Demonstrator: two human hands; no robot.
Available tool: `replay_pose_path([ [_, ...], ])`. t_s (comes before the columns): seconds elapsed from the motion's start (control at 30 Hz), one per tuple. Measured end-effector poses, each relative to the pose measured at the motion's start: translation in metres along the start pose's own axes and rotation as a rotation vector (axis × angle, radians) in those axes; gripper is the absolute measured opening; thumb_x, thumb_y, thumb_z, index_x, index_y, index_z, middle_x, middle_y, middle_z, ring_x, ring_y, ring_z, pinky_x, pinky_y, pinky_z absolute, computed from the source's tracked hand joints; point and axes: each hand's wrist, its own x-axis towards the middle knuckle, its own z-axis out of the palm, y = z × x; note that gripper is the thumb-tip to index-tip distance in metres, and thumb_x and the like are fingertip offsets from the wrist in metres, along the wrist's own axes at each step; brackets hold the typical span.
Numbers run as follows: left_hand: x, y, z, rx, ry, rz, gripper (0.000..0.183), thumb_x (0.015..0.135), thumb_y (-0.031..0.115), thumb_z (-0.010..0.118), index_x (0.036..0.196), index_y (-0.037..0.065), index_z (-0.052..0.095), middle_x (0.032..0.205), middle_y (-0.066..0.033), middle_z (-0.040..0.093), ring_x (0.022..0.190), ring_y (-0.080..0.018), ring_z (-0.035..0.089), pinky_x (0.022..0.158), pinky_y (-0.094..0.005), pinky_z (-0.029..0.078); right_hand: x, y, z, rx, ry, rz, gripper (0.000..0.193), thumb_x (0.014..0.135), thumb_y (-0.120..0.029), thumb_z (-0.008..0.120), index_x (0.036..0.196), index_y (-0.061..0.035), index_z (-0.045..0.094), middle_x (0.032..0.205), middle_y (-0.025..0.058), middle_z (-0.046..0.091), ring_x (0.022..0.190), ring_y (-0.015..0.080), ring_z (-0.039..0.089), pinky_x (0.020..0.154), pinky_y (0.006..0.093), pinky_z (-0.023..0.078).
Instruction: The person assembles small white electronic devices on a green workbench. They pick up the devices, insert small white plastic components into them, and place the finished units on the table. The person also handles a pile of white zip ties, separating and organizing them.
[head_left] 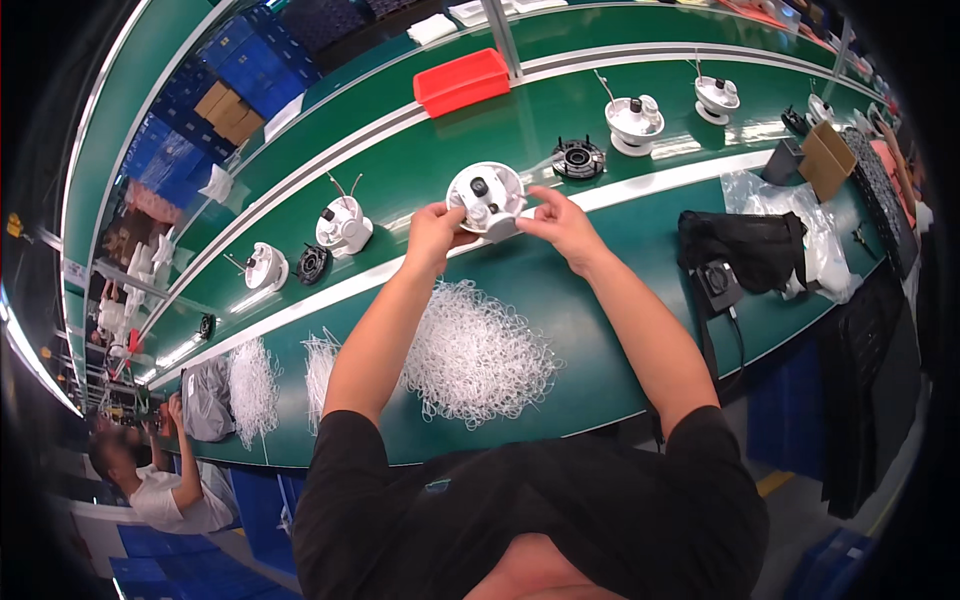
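Note:
A white round plastic housing (490, 222) with a black part in its middle is held just above the near edge of the conveyor. My left hand (437, 234) is closed on its left side, with the thumb over the rim. At the right rim, the thumb and forefinger of my right hand (563, 230) are curled against the housing. Thin wires seem to stick out by that forefinger, too small to make out clearly. Below my hands a big heap of white looped plastic ties (480, 355) lies on the green worktable (600, 370).
On the green conveyor (400, 165) stand more white housings (345, 226), black round parts (578, 158) and a red bin (462, 82). A black bag (742, 245), a small black device with a cable (716, 284) and clear plastic (765, 195) lie right. Another person (165, 490) sits far left.

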Motion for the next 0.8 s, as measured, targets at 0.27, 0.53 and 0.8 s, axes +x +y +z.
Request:
replay_pose_path([
  [0.27, -0.03, -0.014, 0.021, 0.134, -0.091, -0.01, 0.026, 0.091, 0.01, 0.063, 0.103, -0.012, 0.064, 0.092, -0.0175, 0.071, 0.075, -0.0226, 0.073, 0.066, -0.0307, 0.063, -0.015, -0.008, -0.015, -0.063, 0.061, -0.216, 0.03, 0.085, -0.007, 0.075, 0.113, 0.0016, 0.067, 0.075, -0.0049, 0.052, 0.07, 0.003, 0.047, 0.062, 0.0195, 0.039],
  [0.53, -0.047, -0.012, 0.039, 0.155, -0.183, -0.085, 0.026, 0.092, 0.009, 0.063, 0.106, -0.012, 0.063, 0.094, -0.0171, 0.07, 0.077, -0.0223, 0.072, 0.067, -0.0302, 0.062, -0.017, -0.023, -0.025, -0.205, 0.116, -0.271, 0.025, 0.096, -0.019, 0.064, 0.105, 0.0031, 0.072, 0.093, 0.0037, 0.068, 0.084, 0.0108, 0.06, 0.076, 0.0262, 0.048],
  [0.8, -0.064, -0.018, 0.042, 0.152, -0.327, -0.158, 0.028, 0.096, 0.017, 0.065, 0.11, -0.007, 0.063, 0.097, -0.0113, 0.069, 0.078, -0.0169, 0.069, 0.068, -0.028, 0.06, -0.015, -0.044, -0.032, -0.142, 0.014, -0.069, 0.028, 0.101, -0.022, 0.059, 0.113, 0.0008, 0.07, 0.082, -0.0006, 0.063, 0.077, 0.0085, 0.057, 0.071, 0.0241, 0.047],
])
